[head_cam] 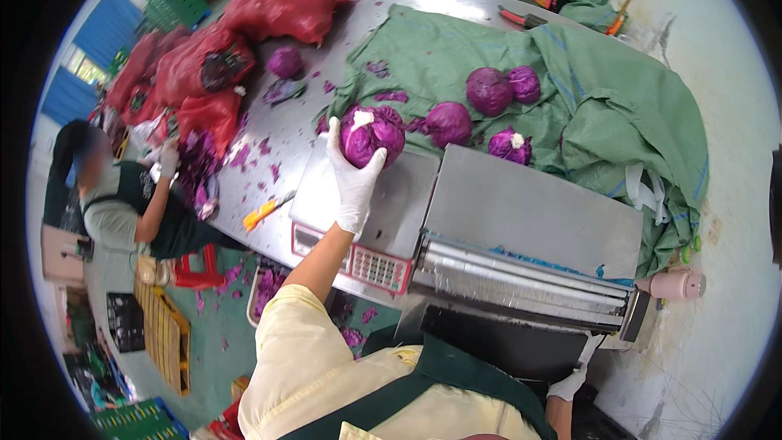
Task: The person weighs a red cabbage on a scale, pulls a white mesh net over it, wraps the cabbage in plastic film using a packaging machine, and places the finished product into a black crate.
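My left hand (357, 177), in a white glove, grips a red cabbage (374, 134) over the steel pan of an electronic scale (397, 208); whether the cabbage touches the pan I cannot tell. At the lower right is my right hand (569, 381), also gloved, near the front edge of a film-wrapping machine (531, 214); its fingers are partly hidden. Beyond the machine, several red cabbages (448, 124) rest on a green woven sheet (440, 36). Another cabbage (285, 62) sits on the steel table (244, 186), further left. A yellow utility knife (261, 215) lies left of the scale.
Red mesh sacks (287, 6) stand along the table's far left. A co-worker (134, 195) is at the left edge, a gloved hand near loose cabbage leaves (195, 165). A pink bottle (675, 285) is right of the machine. A wooden pallet (160, 330) and red stool (201, 269) are on the floor.
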`<state>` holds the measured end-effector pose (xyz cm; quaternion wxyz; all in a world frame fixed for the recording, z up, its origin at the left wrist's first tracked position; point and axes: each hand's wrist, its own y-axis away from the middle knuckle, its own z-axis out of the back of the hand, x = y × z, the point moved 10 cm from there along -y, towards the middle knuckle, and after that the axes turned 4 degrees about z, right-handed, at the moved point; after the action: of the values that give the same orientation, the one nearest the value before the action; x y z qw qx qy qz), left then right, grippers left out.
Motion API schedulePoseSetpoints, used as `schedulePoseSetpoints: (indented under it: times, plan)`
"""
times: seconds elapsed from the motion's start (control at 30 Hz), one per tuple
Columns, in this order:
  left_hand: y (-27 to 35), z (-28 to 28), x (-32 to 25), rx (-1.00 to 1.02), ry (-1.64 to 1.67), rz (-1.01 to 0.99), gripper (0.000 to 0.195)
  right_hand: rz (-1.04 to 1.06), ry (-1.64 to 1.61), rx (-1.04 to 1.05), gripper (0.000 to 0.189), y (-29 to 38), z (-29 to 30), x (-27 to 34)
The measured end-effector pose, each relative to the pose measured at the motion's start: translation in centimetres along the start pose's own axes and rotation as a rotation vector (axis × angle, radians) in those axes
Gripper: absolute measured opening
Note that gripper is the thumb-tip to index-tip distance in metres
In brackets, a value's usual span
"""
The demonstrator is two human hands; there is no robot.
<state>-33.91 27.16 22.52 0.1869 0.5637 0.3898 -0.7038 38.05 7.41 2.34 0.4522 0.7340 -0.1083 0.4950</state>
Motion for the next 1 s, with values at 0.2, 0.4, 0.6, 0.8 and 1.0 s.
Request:
schedulePoseSetpoints:
  times: [0.2,0.4,0.6,0.8,1.0]
  plan:
    - [7.4,4.8,-0.6,-0.005,-0.393,-0.155,0.112,0.105,0.409,0.118,0.038,-1.7,1.9,4.9]
    - [7.3,9.1,-2.2,0.024,-0.122,-0.002,0.114,0.637,0.589,0.172,0.047,0.3,-1.7,18.3]
    - [2.9,21.0,-8.7,-0.172,-0.196,-0.150,0.108,0.535,0.481,0.090,0.054,2.8,-1.4,22.3]
    - [4.5,19.9,-9.3,-0.070,-0.217,-0.249,0.102,0.422,0.445,0.112,0.058,1.2,-1.1,20.7]
    - [5.1,14.2,-6.5,-0.005,-0.141,-0.074,0.101,0.363,0.400,0.113,0.056,1.9,-0.6,20.5]
